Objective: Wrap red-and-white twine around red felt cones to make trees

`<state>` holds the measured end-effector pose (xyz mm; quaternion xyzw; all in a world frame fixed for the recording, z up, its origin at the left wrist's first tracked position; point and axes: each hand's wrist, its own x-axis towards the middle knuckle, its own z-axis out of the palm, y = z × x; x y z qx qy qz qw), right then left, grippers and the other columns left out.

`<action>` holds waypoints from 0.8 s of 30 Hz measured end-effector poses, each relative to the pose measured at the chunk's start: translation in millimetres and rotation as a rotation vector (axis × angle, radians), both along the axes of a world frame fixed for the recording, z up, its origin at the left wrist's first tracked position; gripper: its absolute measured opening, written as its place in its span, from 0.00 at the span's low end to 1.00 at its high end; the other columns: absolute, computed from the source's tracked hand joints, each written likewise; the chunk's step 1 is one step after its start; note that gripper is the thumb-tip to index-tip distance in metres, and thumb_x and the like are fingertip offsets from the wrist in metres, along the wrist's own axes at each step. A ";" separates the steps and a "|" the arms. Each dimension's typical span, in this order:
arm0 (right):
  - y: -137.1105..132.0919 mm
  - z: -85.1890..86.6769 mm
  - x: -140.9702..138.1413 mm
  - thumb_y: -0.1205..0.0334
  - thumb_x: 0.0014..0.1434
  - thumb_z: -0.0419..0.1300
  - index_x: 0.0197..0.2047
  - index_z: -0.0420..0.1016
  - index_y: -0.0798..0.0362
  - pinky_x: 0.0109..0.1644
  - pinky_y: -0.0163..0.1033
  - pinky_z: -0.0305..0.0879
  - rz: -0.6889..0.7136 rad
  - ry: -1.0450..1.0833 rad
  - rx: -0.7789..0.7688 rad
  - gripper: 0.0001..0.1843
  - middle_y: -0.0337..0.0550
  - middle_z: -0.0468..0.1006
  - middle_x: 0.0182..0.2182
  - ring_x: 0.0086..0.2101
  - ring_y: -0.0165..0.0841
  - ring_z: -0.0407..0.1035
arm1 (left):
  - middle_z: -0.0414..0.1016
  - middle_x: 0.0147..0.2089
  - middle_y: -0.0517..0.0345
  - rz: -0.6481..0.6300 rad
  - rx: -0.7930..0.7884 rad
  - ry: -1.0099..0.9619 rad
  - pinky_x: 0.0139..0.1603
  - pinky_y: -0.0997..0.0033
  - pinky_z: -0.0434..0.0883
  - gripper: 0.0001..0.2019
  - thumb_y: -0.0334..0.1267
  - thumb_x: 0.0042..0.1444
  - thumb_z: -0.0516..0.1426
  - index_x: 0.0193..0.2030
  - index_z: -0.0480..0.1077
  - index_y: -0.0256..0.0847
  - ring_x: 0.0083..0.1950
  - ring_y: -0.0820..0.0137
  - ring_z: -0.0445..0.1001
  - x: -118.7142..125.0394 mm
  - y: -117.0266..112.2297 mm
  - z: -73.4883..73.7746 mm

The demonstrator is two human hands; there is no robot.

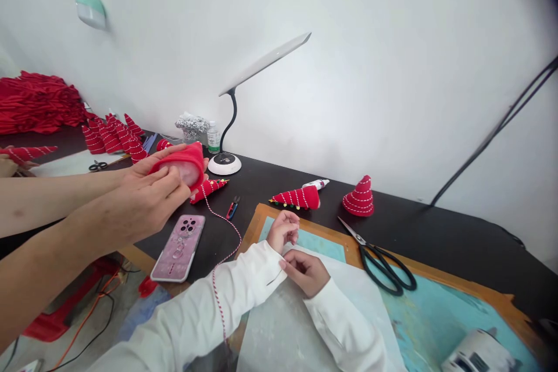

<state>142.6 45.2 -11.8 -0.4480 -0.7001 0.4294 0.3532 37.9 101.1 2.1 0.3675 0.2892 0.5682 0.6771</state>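
Observation:
My right hand [306, 272] pinches the cuff of my left white sleeve [274, 261] near the wrist. Raised just above it, my left hand [284, 231] has loosely bent fingers and nothing in them. Both are over a white sheet [279, 319] on the work mat. Beyond my left hand, a red cone hat [300, 197] wound with white-and-red cord and trimmed with small beads lies on its side. To the left, a co-worker's two hands [152, 197] hold another red cone [194, 157], its pale inside showing. A red-and-white twisted cord [238, 232] trails across my left sleeve.
Large scissors [379, 261] lie open right of my hands, with a hot-glue-gun-like white device [477, 351] nearer. A small red cone [360, 196] stands behind. A pink phone [178, 249], thread snips [233, 208] and a desk lamp [224, 163] are left; several wound cones [113, 133] stand farther off.

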 end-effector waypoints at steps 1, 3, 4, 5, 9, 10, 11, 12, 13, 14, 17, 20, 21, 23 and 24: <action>-0.1 0.2 -0.1 0.41 0.56 0.56 0.27 0.69 0.57 0.28 0.32 0.46 0.001 0.002 0.000 0.24 0.36 0.56 0.18 0.22 0.25 0.47 | 0.61 0.30 0.64 -0.001 -0.001 0.001 0.23 0.75 0.54 0.11 0.37 0.41 0.56 0.34 0.62 0.39 0.21 0.81 0.58 -0.1 -0.3 0.2; -0.2 0.7 -0.3 0.41 0.56 0.56 0.26 0.68 0.57 0.27 0.32 0.45 0.003 0.004 0.003 0.24 0.36 0.56 0.18 0.22 0.25 0.47 | 0.61 0.29 0.64 -0.003 -0.003 0.003 0.23 0.75 0.54 0.11 0.36 0.41 0.56 0.34 0.62 0.39 0.21 0.81 0.59 -0.2 -0.5 0.6; -0.2 0.9 -0.3 0.41 0.56 0.56 0.26 0.68 0.57 0.27 0.32 0.45 0.002 0.003 0.006 0.24 0.36 0.56 0.18 0.22 0.25 0.47 | 0.61 0.29 0.64 -0.004 -0.004 0.004 0.23 0.75 0.54 0.11 0.36 0.41 0.56 0.34 0.62 0.39 0.21 0.81 0.59 -0.2 -0.5 0.8; -0.2 1.0 -0.3 0.41 0.56 0.56 0.26 0.68 0.56 0.27 0.32 0.46 0.001 0.002 0.009 0.24 0.36 0.56 0.18 0.22 0.25 0.47 | 0.62 0.29 0.64 -0.004 -0.005 0.004 0.23 0.75 0.54 0.11 0.36 0.41 0.56 0.34 0.62 0.39 0.20 0.80 0.59 -0.3 -0.5 0.9; 0.1 -0.2 -0.1 0.41 0.56 0.55 0.27 0.68 0.57 0.27 0.32 0.46 0.003 -0.008 0.013 0.25 0.36 0.57 0.18 0.22 0.25 0.47 | 0.61 0.29 0.64 -0.004 -0.009 0.003 0.23 0.75 0.55 0.12 0.37 0.41 0.56 0.34 0.62 0.39 0.20 0.80 0.59 -0.5 0.0 1.1; 0.3 -0.8 0.0 0.41 0.56 0.55 0.27 0.68 0.57 0.28 0.32 0.46 0.005 -0.008 0.012 0.25 0.36 0.57 0.18 0.22 0.25 0.47 | 0.61 0.29 0.64 -0.004 -0.010 0.003 0.23 0.75 0.54 0.12 0.37 0.40 0.56 0.34 0.62 0.39 0.20 0.80 0.59 -0.6 0.1 1.3; 0.5 -1.4 0.1 0.41 0.56 0.55 0.27 0.68 0.57 0.28 0.32 0.46 0.008 -0.006 0.009 0.25 0.36 0.57 0.18 0.22 0.25 0.47 | 0.61 0.29 0.64 -0.004 -0.009 0.002 0.23 0.75 0.54 0.12 0.37 0.40 0.56 0.34 0.62 0.39 0.20 0.80 0.58 -0.7 0.2 1.4; 0.7 -1.9 0.2 0.41 0.56 0.55 0.27 0.68 0.57 0.28 0.32 0.45 0.010 -0.003 0.005 0.25 0.36 0.57 0.18 0.22 0.25 0.47 | 0.62 0.29 0.64 -0.005 -0.009 0.002 0.23 0.75 0.54 0.12 0.37 0.40 0.56 0.34 0.62 0.39 0.20 0.80 0.58 -0.8 0.3 1.5; 0.8 -2.3 0.3 0.41 0.56 0.56 0.27 0.68 0.57 0.28 0.32 0.45 0.012 0.001 0.001 0.25 0.36 0.57 0.18 0.22 0.25 0.47 | 0.62 0.29 0.63 -0.005 -0.008 0.002 0.23 0.75 0.54 0.12 0.37 0.40 0.56 0.34 0.62 0.39 0.20 0.80 0.58 -0.9 0.3 1.6; 0.8 -2.4 0.3 0.41 0.56 0.56 0.27 0.68 0.57 0.28 0.32 0.45 0.013 0.005 -0.004 0.25 0.36 0.57 0.18 0.22 0.25 0.47 | 0.62 0.29 0.63 -0.006 -0.008 0.001 0.23 0.75 0.54 0.12 0.38 0.40 0.56 0.34 0.62 0.39 0.20 0.80 0.58 -1.0 0.4 1.7; 0.3 -1.4 0.1 0.42 0.56 0.56 0.27 0.68 0.57 0.28 0.32 0.44 0.011 0.008 -0.008 0.24 0.36 0.56 0.18 0.23 0.25 0.47 | 0.61 0.29 0.63 -0.005 -0.009 -0.001 0.23 0.75 0.55 0.12 0.37 0.40 0.57 0.33 0.62 0.39 0.20 0.80 0.58 -0.7 0.7 1.2; -0.6 0.7 -0.4 0.43 0.56 0.56 0.27 0.68 0.57 0.29 0.33 0.44 0.005 0.003 -0.009 0.23 0.36 0.55 0.18 0.23 0.25 0.47 | 0.61 0.30 0.63 -0.001 -0.006 -0.002 0.23 0.75 0.54 0.12 0.37 0.40 0.57 0.33 0.62 0.39 0.20 0.80 0.58 0.0 0.6 0.2; -0.8 1.3 -0.5 0.44 0.56 0.56 0.27 0.68 0.57 0.29 0.33 0.44 0.005 0.002 -0.009 0.23 0.36 0.55 0.18 0.23 0.25 0.46 | 0.61 0.29 0.63 0.001 -0.005 -0.002 0.23 0.75 0.55 0.12 0.37 0.40 0.57 0.34 0.62 0.39 0.20 0.80 0.58 0.3 0.6 -0.1; -1.0 1.8 -0.7 0.44 0.56 0.56 0.27 0.68 0.57 0.29 0.33 0.44 0.006 0.001 -0.009 0.22 0.35 0.55 0.18 0.22 0.25 0.46 | 0.61 0.29 0.64 0.002 -0.003 -0.003 0.23 0.75 0.55 0.12 0.37 0.41 0.57 0.34 0.62 0.39 0.21 0.80 0.58 0.5 0.3 -0.4; -0.9 1.8 -0.6 0.45 0.56 0.56 0.26 0.68 0.57 0.28 0.33 0.44 0.007 0.001 -0.008 0.22 0.35 0.54 0.18 0.22 0.25 0.46 | 0.61 0.29 0.64 0.002 -0.003 -0.003 0.23 0.75 0.55 0.12 0.37 0.41 0.57 0.34 0.62 0.39 0.21 0.80 0.58 0.5 0.2 -0.4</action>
